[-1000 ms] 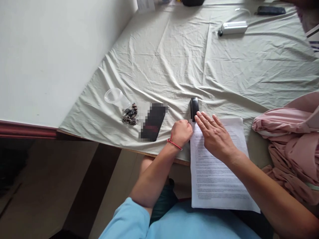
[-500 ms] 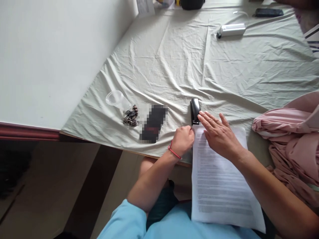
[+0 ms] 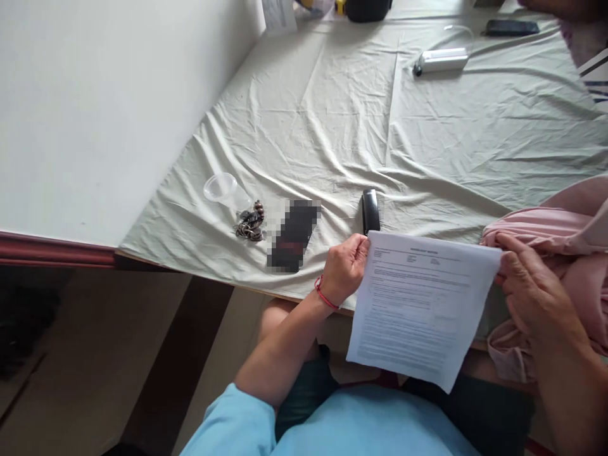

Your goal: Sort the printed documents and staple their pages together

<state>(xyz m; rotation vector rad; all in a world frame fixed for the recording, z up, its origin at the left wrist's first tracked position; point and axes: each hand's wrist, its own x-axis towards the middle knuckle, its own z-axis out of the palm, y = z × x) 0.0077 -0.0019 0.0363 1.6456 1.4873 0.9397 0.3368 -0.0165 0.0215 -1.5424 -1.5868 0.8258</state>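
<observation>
Printed paper sheets [image 3: 413,310] hang between my two hands over the table's front edge and my lap, text side up. My left hand [image 3: 348,266], with a red string at the wrist, pinches their upper left corner. At the upper right corner, my right hand [image 3: 536,285] grips the paper between thumb and fingers. Just beyond the top left of the paper lies a black stapler [image 3: 370,210], its near end close to my left hand and touched by neither hand. How many sheets there are I cannot tell.
Left of the stapler lie a blurred dark flat object [image 3: 293,237], keys with beads [image 3: 251,223] and a clear plastic cup [image 3: 221,188]. Pink cloth [image 3: 560,234] is bunched at right. Farther back are a silvery white cylinder [image 3: 444,60] and a dark phone-like object [image 3: 512,27].
My right hand has left the stapler and moved right to the paper's upper right corner. The paper has come away from the stapler and is lifted and turned slightly.
</observation>
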